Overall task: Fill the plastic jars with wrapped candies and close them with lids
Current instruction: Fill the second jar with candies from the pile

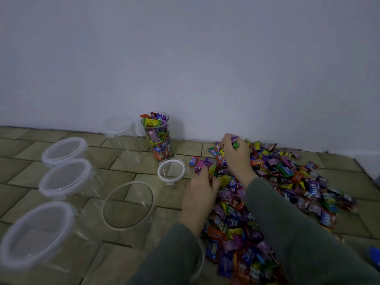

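Observation:
A big heap of wrapped candies (287, 182) lies on the tiled floor at the right. My right hand (236, 157) grips a bunch of candies at the far edge of the heap. My left hand (198, 194) lies on the heap's left edge, fingers curled round a few candies. A clear jar full of candies (158, 136) stands uncovered by the wall. An empty open jar (128, 204) stands in front of my left arm. A loose white lid (171, 171) lies on the floor between them.
Three lidded empty jars (65, 177) stand in a row at the left, and another lidded jar (123, 136) by the wall. A white wall (185, 58) closes the far side. A blue object (375, 254) shows at the right edge.

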